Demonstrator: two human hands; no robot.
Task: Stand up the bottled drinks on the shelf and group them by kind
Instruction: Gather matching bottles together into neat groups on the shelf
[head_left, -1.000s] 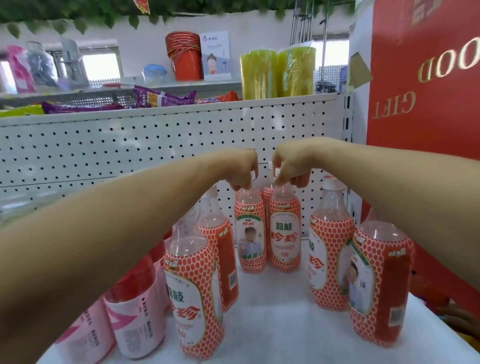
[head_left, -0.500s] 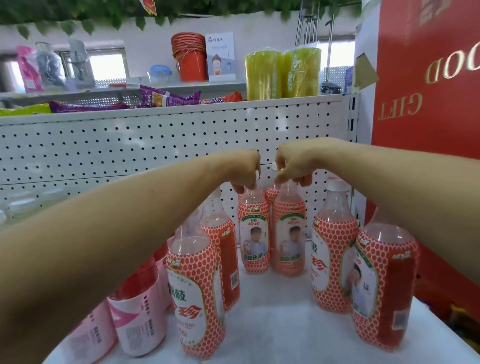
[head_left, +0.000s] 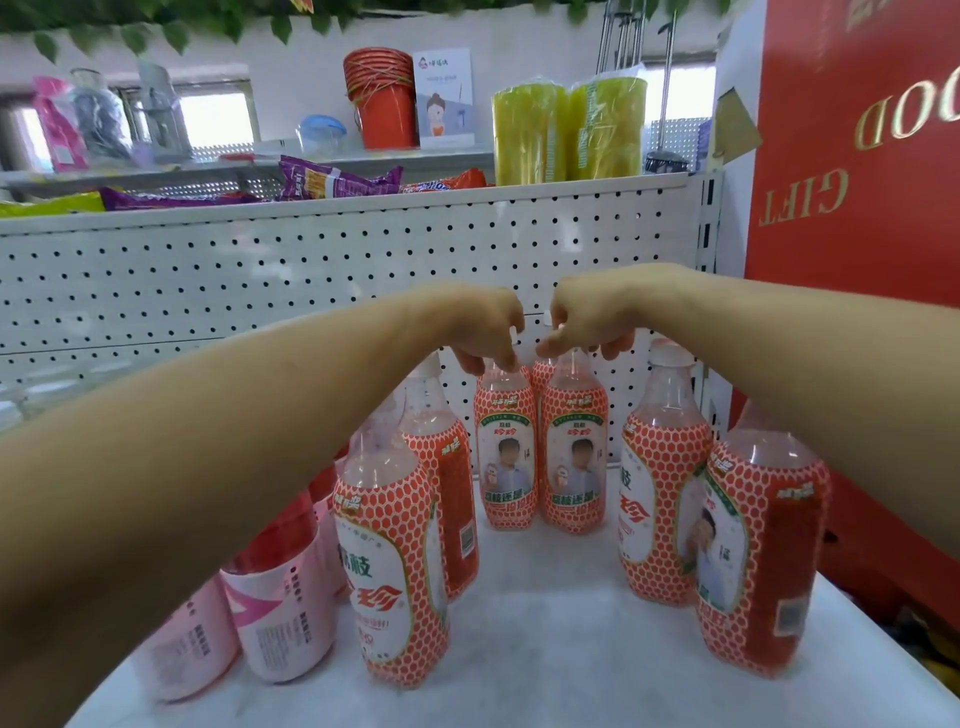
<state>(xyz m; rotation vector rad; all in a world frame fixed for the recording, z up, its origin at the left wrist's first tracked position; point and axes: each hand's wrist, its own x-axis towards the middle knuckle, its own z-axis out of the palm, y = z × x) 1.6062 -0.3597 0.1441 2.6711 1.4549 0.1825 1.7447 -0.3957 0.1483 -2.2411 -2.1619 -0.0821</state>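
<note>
Bottles were pretty much all upright on the shelf (head_left: 545, 649) at this point, so it looked more like the grouping step than the standing-up one. The left hand (head_left: 488, 332) had its fingers curled down round the cap of the left back bottle (head_left: 505, 447), and the right hand (head_left: 587, 322) was pinching the top of the right back bottle (head_left: 575, 452), so each hand was clamped on its own neck. Those two stood touching side by side against the pegboard wall (head_left: 208, 291), portrait labels facing out, with what seemed to be a third red one tucked just behind them. Best guess is the person was squaring up that pair as the start of the red row. Two more red honeycomb bottles (head_left: 392, 561) stood near the front left and another two (head_left: 660, 499) on the right, both pairs apart from the back pair. The pink bottles (head_left: 280, 613) sat at the far left, partly hidden under the forearm. The next move probably called for letting go gently so the tall, narrow pair didn't rock, then sliding the side pairs in next to them and leaving the pink ones as their own bunch.
</note>
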